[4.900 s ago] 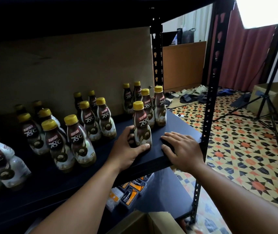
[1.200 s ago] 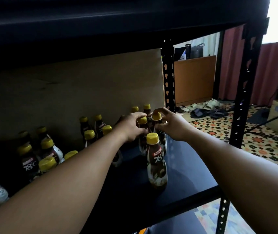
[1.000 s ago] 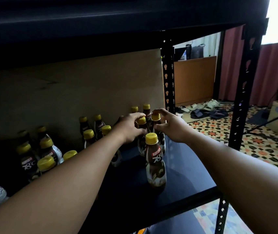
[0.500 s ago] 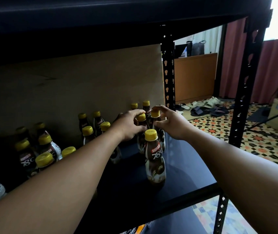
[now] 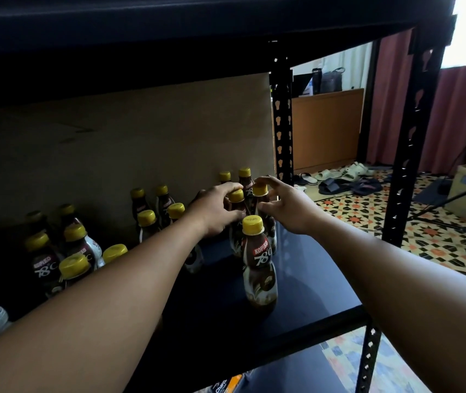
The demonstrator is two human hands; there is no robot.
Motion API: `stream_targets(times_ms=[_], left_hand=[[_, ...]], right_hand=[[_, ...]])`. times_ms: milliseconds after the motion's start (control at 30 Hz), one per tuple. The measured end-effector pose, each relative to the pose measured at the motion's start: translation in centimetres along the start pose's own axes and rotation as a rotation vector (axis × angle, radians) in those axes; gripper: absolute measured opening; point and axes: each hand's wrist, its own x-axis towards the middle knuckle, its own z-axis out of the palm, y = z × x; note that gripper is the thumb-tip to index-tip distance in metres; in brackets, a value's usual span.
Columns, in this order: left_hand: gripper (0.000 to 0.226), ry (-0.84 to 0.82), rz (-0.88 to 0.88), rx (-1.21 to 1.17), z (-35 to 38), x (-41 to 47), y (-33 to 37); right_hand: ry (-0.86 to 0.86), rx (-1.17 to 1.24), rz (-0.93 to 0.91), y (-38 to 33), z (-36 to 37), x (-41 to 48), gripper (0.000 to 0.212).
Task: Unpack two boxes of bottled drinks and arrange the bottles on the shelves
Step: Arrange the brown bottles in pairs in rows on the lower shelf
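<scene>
Bottles (image 5: 146, 218) stand upright on the dark shelf (image 5: 305, 282) in three clusters. The left hand (image 5: 216, 212) wraps its fingers round the neck of the left-hand bottle (image 5: 236, 196) in the right cluster's middle pair. The right hand (image 5: 287, 207) arches forefinger and thumb narrowly round the cap of the right-hand bottle (image 5: 260, 190) beside it, though whether the tips actually press it is unclear.

The likeliest mishap involves the front bottle (image 5: 258, 268). It stands alone between both forearms, nearest the shelf's front lip, so a careless pull-back of either wrist could tip it forward and off. A push on the gripped pair could also shove the two rear bottles (image 5: 244, 177) against the cardboard back (image 5: 141, 131). The left forearm also passes close over the middle cluster's caps.

Counted by yellow caps, there are five in the right cluster, four in the middle and seven on the left, one of them cut by the frame edge. That makes sixteen in all, with two hands at work.
</scene>
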Motion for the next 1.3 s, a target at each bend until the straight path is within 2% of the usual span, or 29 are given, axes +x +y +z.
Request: stream_targets(times_ms=[367, 467, 567, 767, 867, 1000, 1067, 1167, 1300], left_hand=[[0.075, 0.019, -0.003, 0.047, 0.2, -0.4, -0.1], [0.083, -0.012, -0.037, -0.009, -0.4, -0.8, 0.4], [0.079, 0.014, -0.047, -0.049, -1.6, -1.6, 1.1], [0.041, 0.029, -0.011, 0.096, -6.0, -4.5, 3.1], [0.04, -0.03, -0.008, 0.156, -9.0, -6.7, 4.1], [0.046, -0.295, -0.038, 0.215, -13.5, -10.3, 4.4], [0.049, -0.393, -0.059, 0.227, -15.8, -11.9, 4.2], [0.05, -0.42, -0.106, 0.219, -18.8, -14.6, 4.0], [0.044, -0.395, -0.13, 0.212, -21.3, -17.8, 2.8]], right_hand=[[-0.005, -0.009, 0.056, -0.3, 0.0, -0.3, 0.068], [-0.007, 0.013, 0.067, -0.8, -0.5, -0.5, 0.073], [0.005, -0.029, 0.068, -2.1, -1.5, -1.1, 0.065], [0.027, -0.114, 0.086, -6.6, -4.2, -2.3, 0.023], [0.015, -0.133, 0.086, -10.0, -5.8, -3.0, 0.029], [-0.115, -0.14, 0.066, -15.1, -7.4, -4.1, 0.037], [-0.22, -0.237, 0.039, -17.4, -7.4, -4.4, 0.043], [-0.361, -0.419, 0.01, -20.7, -6.2, -5.0, 0.047], [-0.502, -0.438, 0.0, -24.4, -3.1, -6.6, 0.053]])
